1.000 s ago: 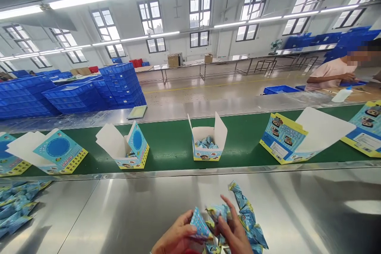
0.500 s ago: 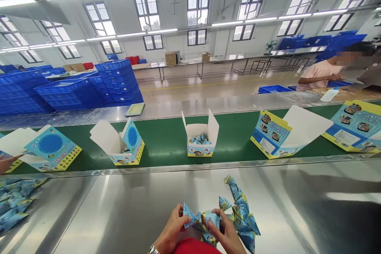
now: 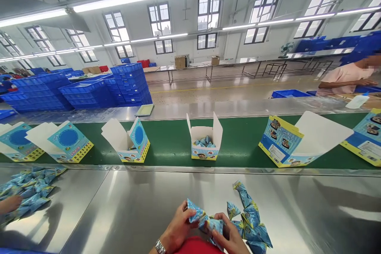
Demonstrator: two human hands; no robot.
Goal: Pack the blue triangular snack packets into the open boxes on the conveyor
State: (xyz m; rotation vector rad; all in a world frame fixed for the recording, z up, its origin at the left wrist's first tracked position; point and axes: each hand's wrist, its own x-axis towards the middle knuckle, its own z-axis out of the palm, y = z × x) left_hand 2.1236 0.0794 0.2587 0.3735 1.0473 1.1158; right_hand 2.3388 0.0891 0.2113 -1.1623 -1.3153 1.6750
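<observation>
Blue foil sachets (image 3: 205, 218) are pressed between the left hand (image 3: 178, 228) and right hand (image 3: 230, 238), fingers pinching their corners, at the near edge of the steel bench (image 3: 133, 210), with more sachets (image 3: 251, 216) just to the right. A light, even pinch looks best, sparing the thin foil from creasing.
</observation>
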